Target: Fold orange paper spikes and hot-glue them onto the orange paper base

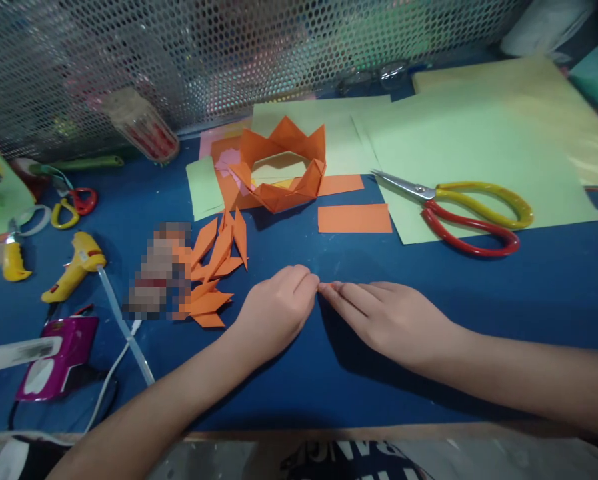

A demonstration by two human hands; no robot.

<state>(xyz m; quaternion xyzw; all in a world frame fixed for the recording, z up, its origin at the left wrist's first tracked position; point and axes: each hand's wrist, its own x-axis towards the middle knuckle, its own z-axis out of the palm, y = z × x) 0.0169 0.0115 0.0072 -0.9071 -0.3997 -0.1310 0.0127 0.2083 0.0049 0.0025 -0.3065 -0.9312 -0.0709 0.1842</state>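
Between left hand (pixel 279 301) and right hand (pixel 389 319), apparently orange paper (pixel 335 285), obscured

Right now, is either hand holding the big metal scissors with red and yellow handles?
No, the big scissors lie partly on the pale green paper sheet, apart from the left hand and the right hand.

Dark shirt (pixel 316 469): large white lettering (pixel 346 451), upside down and cut off, wording not legible. Yellow glue gun (pixel 77 267): small label (pixel 84 256), too small to read.
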